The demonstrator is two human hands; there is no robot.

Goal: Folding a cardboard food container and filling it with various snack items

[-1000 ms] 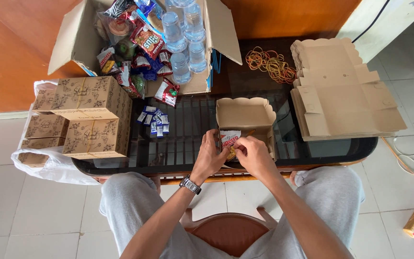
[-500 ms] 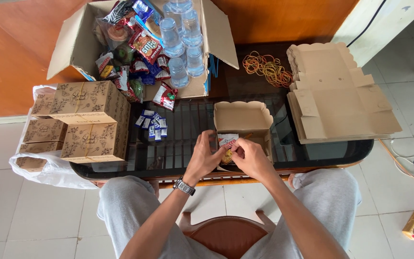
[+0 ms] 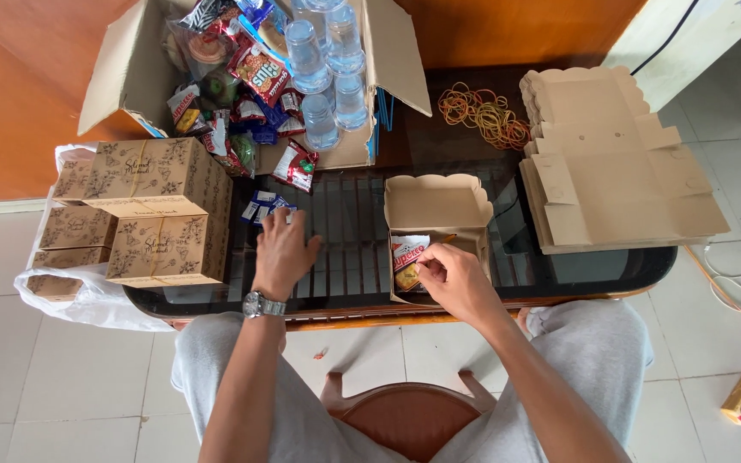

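Right hand [image 3: 456, 279] pinched red snack packet [image 3: 406, 255] inside open kraft box [image 3: 436, 204]; left hand [image 3: 283, 253], fingers spread, reached toward blue sachets [image 3: 261, 206] at 11 o'clock. Packets probably light, crinkly, slippery; grip edges.

Plain tan open box [image 3: 436, 206], red-and-white snack packet [image 3: 406, 251] inside; blue-white sachets [image 3: 261, 206]; brown floral-printed boxes [image 3: 154, 178]; yellow-orange rubber bands [image 3: 484, 113].
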